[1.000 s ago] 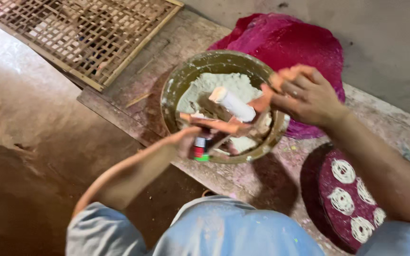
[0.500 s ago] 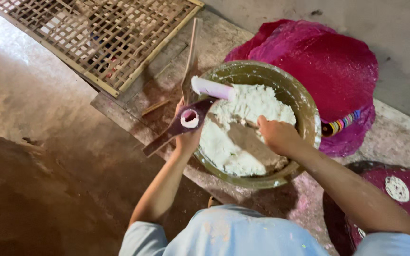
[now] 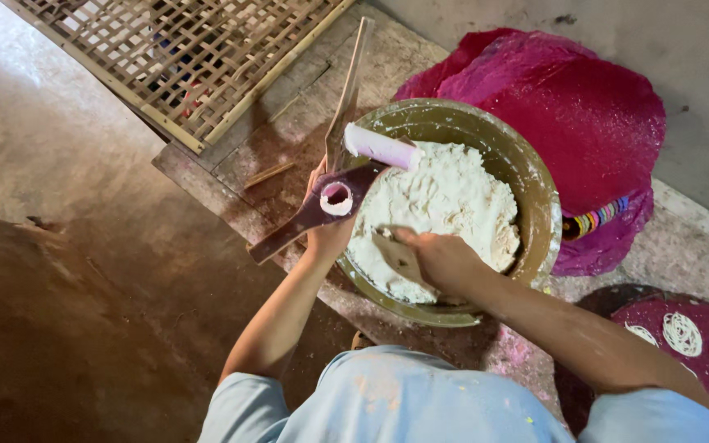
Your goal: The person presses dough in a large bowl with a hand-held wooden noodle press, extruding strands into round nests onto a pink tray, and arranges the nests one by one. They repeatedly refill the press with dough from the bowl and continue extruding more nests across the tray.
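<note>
A large olive-brown bowl (image 3: 535, 193) holds a mound of white dough (image 3: 445, 201). My right hand (image 3: 436, 256) presses into the dough near the bowl's near side, fingers curled in it. My left hand (image 3: 327, 234) grips a wooden hand press (image 3: 322, 205) at the bowl's left rim; its dark arm sticks out to the lower left and a thin wooden arm rises upward. The press has a round cup packed with white dough, and a pale pink cylinder plunger (image 3: 381, 148) lies over the bowl's edge.
A woven bamboo lattice mat (image 3: 182, 57) lies at the upper left. Magenta cloth (image 3: 568, 107) is heaped behind the bowl. A dark red round tray (image 3: 683, 361) with white noodle coils sits at the lower right. Everything rests on a worn wooden board (image 3: 231, 156).
The view has shifted, so the bowl sits more to the right. My right hand left the press and went down into the dough. My left hand keeps hold of the press.
</note>
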Demonstrator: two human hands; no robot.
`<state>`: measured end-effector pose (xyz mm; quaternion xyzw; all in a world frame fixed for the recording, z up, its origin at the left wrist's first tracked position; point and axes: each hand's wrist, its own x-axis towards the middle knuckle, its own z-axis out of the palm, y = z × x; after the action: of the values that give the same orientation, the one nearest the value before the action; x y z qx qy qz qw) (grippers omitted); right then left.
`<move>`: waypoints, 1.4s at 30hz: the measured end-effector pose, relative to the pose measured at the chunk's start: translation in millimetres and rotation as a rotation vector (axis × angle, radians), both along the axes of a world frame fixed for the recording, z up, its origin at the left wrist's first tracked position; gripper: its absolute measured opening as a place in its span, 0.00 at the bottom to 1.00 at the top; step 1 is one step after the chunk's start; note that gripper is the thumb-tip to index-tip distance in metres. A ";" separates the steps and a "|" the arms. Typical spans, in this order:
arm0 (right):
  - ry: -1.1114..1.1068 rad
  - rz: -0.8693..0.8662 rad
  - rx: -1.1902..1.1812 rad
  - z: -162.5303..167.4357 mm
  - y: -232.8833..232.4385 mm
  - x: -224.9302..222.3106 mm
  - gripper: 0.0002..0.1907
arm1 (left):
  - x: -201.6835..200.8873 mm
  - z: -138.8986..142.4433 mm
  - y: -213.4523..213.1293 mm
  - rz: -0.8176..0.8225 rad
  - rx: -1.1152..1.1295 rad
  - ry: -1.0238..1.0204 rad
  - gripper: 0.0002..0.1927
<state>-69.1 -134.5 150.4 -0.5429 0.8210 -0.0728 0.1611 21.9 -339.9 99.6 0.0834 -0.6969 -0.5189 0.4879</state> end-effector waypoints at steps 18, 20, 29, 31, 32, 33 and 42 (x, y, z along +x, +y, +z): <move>0.199 -0.158 0.019 138.7 76.1 -50.1 0.18 | -1.1 69.6 29.5 -0.130 -0.744 -0.497 0.30; 0.457 0.029 0.080 131.2 45.3 -22.8 0.22 | -11.5 62.8 39.6 -0.188 -0.719 -0.474 0.33; 0.411 -0.202 -0.079 153.8 86.3 0.5 0.23 | -15.4 33.9 16.0 -0.128 -0.359 -0.472 0.34; 0.184 -0.331 -0.201 140.1 83.0 -7.4 0.25 | -20.7 39.1 16.2 0.027 -0.562 -0.395 0.34; 0.049 -0.309 -0.356 123.6 72.3 -8.6 0.27 | -25.2 42.7 20.4 0.058 -0.563 -0.443 0.36; -0.084 -0.289 -0.509 106.3 62.4 -12.2 0.30 | -29.2 46.3 27.2 0.086 -0.563 -0.488 0.37; -0.442 -0.467 -0.476 18.0 93.7 -13.7 0.24 | -45.0 65.6 24.0 0.177 -0.647 -0.467 0.25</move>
<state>-82.8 -40.8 168.4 -0.3352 0.8281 -0.4105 0.1825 -23.2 -315.9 165.2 0.1007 -0.9063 -0.1962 0.3604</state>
